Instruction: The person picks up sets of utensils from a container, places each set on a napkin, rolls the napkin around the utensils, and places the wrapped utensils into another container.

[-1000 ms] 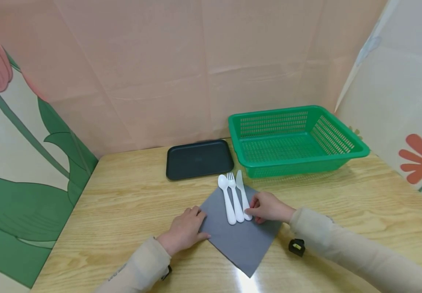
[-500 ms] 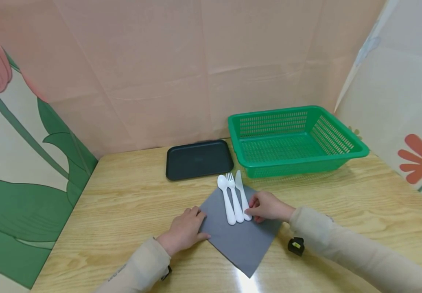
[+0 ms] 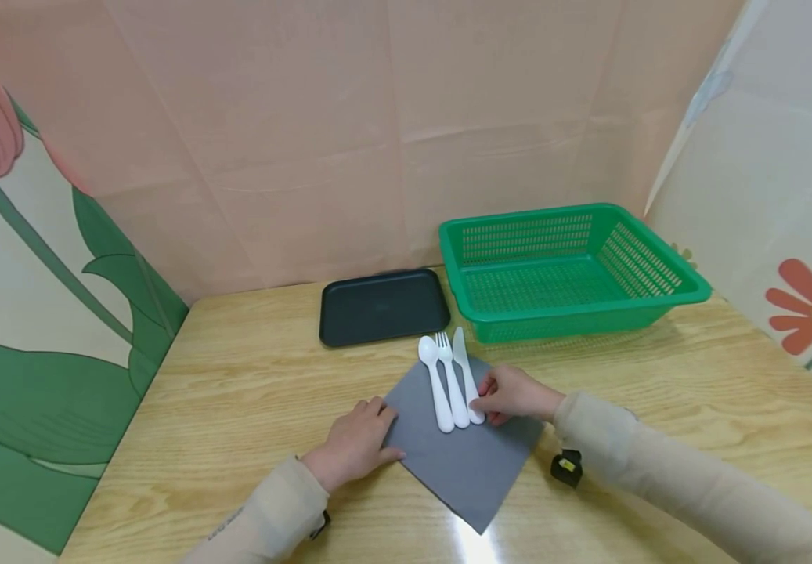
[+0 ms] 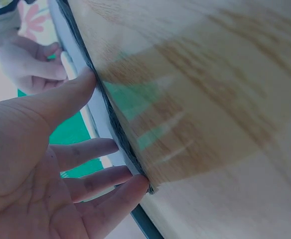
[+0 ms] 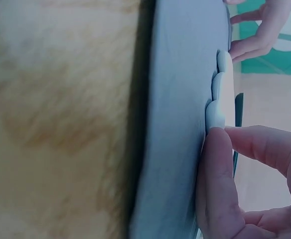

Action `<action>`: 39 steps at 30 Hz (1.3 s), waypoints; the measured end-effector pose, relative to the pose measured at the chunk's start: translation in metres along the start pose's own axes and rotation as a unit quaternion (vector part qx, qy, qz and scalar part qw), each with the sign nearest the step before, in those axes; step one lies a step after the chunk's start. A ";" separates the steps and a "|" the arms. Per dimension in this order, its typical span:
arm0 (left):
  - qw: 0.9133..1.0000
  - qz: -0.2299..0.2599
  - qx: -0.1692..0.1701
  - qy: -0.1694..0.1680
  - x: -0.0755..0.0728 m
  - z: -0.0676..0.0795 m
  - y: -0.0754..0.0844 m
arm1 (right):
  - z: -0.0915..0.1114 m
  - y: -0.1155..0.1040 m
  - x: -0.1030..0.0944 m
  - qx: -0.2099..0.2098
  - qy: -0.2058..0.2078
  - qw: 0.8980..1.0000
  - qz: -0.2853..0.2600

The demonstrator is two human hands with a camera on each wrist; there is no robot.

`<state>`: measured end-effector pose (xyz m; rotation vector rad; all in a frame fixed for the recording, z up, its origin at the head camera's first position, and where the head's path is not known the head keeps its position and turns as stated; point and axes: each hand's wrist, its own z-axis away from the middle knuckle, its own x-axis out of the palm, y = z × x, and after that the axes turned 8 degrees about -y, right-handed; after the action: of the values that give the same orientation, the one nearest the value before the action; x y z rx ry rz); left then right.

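Note:
A grey cloth napkin (image 3: pixel 458 470) lies folded on the table, one corner toward the person. Across its upper part a white spoon (image 3: pixel 437 392), a white fork (image 3: pixel 453 388) and a white knife (image 3: pixel 465 368) lie side by side, heads pointing away. My right hand (image 3: pixel 514 393) pinches the end of the knife handle between thumb and finger; the right wrist view shows the fingertips at the knife handle (image 5: pixel 215 115), the outermost of three rounded ends. My left hand (image 3: pixel 352 442) rests at the napkin's left edge, its fingers (image 4: pixel 93 148) extended and touching the cloth.
A black tray (image 3: pixel 384 307) lies at the back of the wooden table (image 3: pixel 258 376). To its right stands a green perforated basket (image 3: pixel 539 319), close behind the knife tip. A pink sheet (image 3: pixel 293 141) hangs along the far edge, with printed sheets at both sides.
My right wrist and sleeve have shifted very slightly up and to the left, with the fingers still at the knife handle. The left hand, napkin and cutlery look nearly unchanged.

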<state>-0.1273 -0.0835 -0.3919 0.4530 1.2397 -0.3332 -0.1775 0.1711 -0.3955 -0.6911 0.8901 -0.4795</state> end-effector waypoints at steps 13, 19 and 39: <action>1.000 -0.003 0.001 0.002 -0.001 0.000 0.001 | -0.006 0.000 -0.001 0.006 0.002 1.000 0.005; 1.000 -0.003 0.002 0.001 0.000 0.000 0.001 | -0.005 -0.001 -0.001 0.004 -0.006 1.000 0.005; 1.000 -0.001 -0.001 -0.004 -0.001 0.000 0.001 | -0.005 -0.001 -0.002 0.016 -0.007 1.000 0.013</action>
<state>-0.1266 -0.0826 -0.3904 0.4490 1.2315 -0.3351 -0.1823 0.1697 -0.3959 -0.6520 0.8756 -0.4633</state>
